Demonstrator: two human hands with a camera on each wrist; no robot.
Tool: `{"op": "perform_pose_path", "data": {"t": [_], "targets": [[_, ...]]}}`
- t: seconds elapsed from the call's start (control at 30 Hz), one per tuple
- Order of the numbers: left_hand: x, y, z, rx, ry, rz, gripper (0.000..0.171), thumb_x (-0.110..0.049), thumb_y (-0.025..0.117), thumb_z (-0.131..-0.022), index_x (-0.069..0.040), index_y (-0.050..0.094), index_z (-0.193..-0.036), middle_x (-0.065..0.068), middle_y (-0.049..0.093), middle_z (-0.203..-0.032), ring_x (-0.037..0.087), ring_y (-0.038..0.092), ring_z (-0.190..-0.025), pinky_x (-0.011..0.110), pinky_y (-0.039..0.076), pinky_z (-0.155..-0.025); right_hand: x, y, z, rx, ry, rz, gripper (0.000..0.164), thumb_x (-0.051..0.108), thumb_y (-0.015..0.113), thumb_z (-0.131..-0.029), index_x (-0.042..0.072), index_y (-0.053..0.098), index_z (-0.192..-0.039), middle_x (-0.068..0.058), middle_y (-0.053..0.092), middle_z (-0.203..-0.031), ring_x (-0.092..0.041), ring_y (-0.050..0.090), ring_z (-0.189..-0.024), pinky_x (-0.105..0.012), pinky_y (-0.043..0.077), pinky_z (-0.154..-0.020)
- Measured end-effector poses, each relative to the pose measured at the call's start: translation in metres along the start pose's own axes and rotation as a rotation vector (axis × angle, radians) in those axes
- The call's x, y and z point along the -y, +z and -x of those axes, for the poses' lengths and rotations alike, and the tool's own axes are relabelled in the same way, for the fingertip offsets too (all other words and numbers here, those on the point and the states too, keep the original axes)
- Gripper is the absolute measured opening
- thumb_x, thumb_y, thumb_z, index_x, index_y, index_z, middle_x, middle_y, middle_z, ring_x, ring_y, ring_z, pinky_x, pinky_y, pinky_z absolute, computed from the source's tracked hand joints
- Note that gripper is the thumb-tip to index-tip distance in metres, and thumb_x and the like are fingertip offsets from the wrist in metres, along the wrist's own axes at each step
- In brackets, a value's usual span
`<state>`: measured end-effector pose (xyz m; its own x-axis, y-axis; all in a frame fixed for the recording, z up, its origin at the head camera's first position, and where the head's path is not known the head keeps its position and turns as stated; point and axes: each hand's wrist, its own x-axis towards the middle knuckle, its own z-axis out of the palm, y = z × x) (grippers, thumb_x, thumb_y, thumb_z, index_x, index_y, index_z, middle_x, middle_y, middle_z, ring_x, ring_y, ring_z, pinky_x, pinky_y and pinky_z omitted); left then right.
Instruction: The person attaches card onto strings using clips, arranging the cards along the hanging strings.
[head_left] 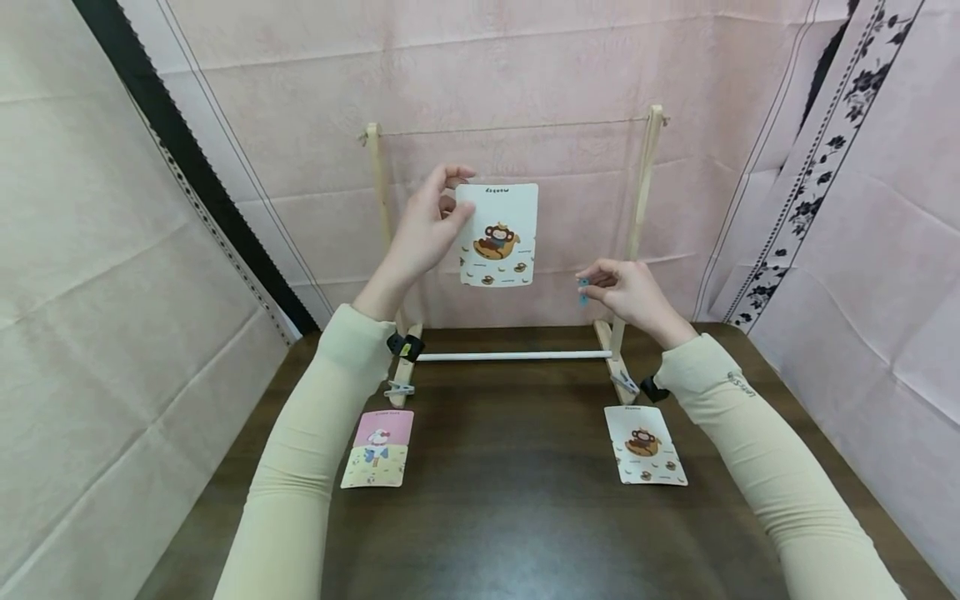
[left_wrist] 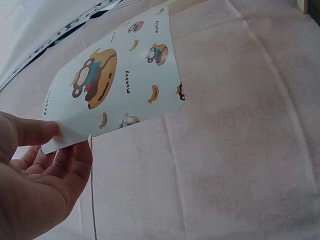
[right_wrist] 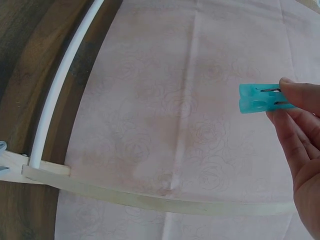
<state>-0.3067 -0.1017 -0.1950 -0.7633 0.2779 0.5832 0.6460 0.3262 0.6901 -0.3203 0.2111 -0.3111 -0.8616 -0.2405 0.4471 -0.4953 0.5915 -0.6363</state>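
A cloth-walled tabletop booth (head_left: 135, 317): pale drapes (head_left: 300, 92) on three sides of a brown wooden table (head_left: 510, 525).

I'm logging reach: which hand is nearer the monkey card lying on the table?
Right. The right hand is raised above and beyond the tabletop monkey card; the left hand is higher and well to its left.

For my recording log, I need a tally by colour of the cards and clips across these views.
White rectangular monkey-print cards: 2
Pink-and-yellow rectangular card: 1
Teal plastic clip: 1
Pale bluish-grey clips: 2
Total: 6
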Motion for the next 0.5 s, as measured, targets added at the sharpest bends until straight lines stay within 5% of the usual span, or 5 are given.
{"op": "perform_pose_path", "data": {"t": [0.5], "targets": [[0.005,0.001,-0.013,-0.109,-0.069,0.135,0.034,-0.004,0.066,-0.097,-0.004,0.058,-0.13,0.013,0.067,-0.112,0.022,0.062,-0.095,0.03,0.051,-0.086,0.002,-0.003,-0.002,-0.008,0.001,0.027,0.016,0.008,0.075,-0.091,0.008,0.074,-0.107,-0.008,0.075,-0.099,-0.025,0.072,-0.091,-0.041,0.057,-0.083]]}}
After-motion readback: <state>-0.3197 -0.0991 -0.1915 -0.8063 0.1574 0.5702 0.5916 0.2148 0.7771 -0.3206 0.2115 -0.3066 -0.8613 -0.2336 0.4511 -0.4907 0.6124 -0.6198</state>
